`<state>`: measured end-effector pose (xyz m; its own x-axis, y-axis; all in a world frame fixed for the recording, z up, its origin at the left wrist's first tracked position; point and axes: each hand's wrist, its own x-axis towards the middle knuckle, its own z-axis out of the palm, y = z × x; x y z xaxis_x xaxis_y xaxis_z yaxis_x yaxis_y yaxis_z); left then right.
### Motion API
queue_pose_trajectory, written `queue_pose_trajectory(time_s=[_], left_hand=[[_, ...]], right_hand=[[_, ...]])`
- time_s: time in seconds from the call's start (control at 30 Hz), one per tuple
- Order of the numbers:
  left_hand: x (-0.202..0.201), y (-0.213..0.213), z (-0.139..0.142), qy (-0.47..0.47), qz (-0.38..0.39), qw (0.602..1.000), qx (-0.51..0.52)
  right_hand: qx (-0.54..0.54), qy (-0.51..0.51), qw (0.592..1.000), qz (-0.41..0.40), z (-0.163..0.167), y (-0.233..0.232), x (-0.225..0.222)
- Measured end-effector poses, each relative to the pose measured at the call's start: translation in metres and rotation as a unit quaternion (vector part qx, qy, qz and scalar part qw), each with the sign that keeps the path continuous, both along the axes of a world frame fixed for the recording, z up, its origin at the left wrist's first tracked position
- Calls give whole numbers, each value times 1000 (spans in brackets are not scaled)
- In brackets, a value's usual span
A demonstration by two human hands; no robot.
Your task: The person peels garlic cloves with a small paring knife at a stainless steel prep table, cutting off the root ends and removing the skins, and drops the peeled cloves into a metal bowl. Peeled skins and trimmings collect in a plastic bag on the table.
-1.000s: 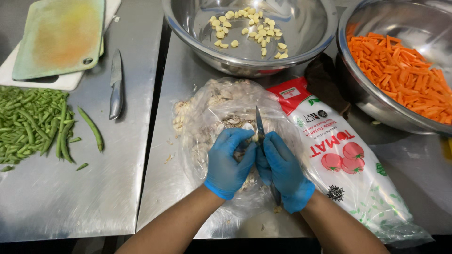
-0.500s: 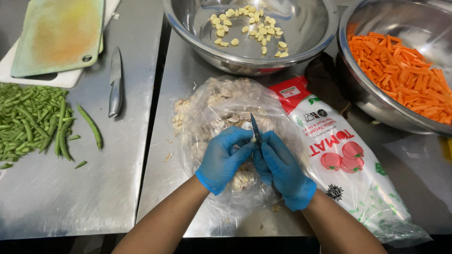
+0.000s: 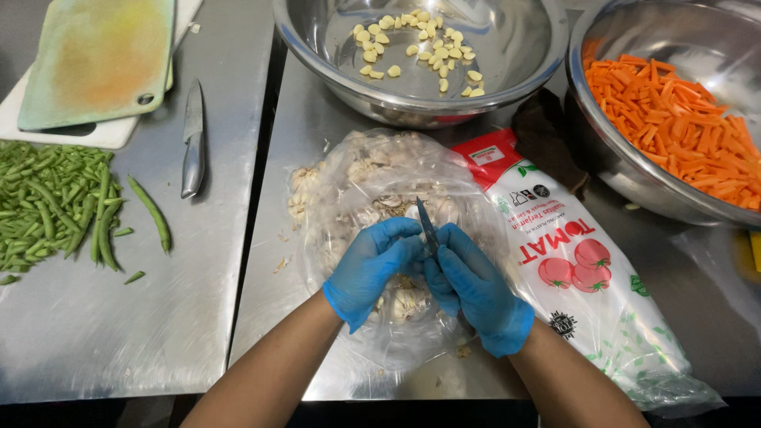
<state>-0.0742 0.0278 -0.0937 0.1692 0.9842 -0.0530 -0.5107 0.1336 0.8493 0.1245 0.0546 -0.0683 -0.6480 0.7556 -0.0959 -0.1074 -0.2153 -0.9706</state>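
Both my hands wear blue gloves and meet over a clear plastic bag [image 3: 357, 190] full of garlic and papery skins. My right hand [image 3: 476, 289] grips a small dark-bladed knife [image 3: 427, 224], its tip pointing up and away. My left hand [image 3: 371, 265] is closed against the blade, pinching something small that the fingers hide, likely a garlic clove. Beyond the bag, a steel bowl [image 3: 507, 71] holds several peeled garlic cloves [image 3: 416, 47].
A second steel bowl [image 3: 618, 158] of carrot sticks [image 3: 682, 127] sits at the right. A printed plastic packet with tomato pictures [image 3: 579, 277] lies beside the bag. On the left counter are green beans [image 3: 55, 202], a larger knife [image 3: 193, 143] and stacked cutting boards [image 3: 95, 63].
My hands have stayed over the bag, shifting slightly; the knife blade has tilted a little to the left as the fingers work together.
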Motion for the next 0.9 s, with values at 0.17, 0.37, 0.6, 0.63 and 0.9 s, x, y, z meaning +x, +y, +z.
queue_pose_trajectory(time_s=[0.17,0.37,0.6,0.63,0.9], left_hand=[[2,0,-4,18,9,999,31],[2,3,-1,-128,31,991,18],[-7,2,4,-133,65,989,-9],[-8,2,4,-130,75,989,-13],[-8,-1,-5,-45,98,991,75]], right_hand=[[17,11,1000,-3,-5,2,-1],[32,-6,999,-1,-4,1,-6],[70,-44,990,-111,11,-4,-17],[106,-61,984,-131,13,-4,-18],[386,-150,910,-17,20,-7,-12]])
